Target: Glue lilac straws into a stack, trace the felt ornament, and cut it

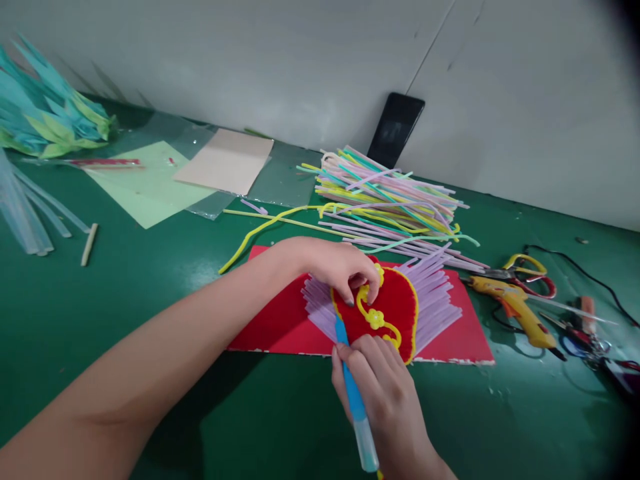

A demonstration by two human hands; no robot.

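A red heart-shaped piece point(395, 310) edged and decorated with yellow cord lies on a fan of lilac strips point(435, 300), on top of a red sheet point(275, 327). My left hand point(340, 265) rests on the heart's upper left, fingers curled and pressing it down. My right hand point(380, 387) is closed round a blue stick point(354, 393) whose upper end touches the heart's left edge.
A pile of pastel straws and cords point(385, 200) lies behind. A yellow glue gun point(515, 307), scissors point(530, 270) and small tools sit right. Paper sheets point(225, 160), clear glue sticks point(30, 213), teal paper fringe point(45, 113) are left. A phone point(396, 127) leans on the wall.
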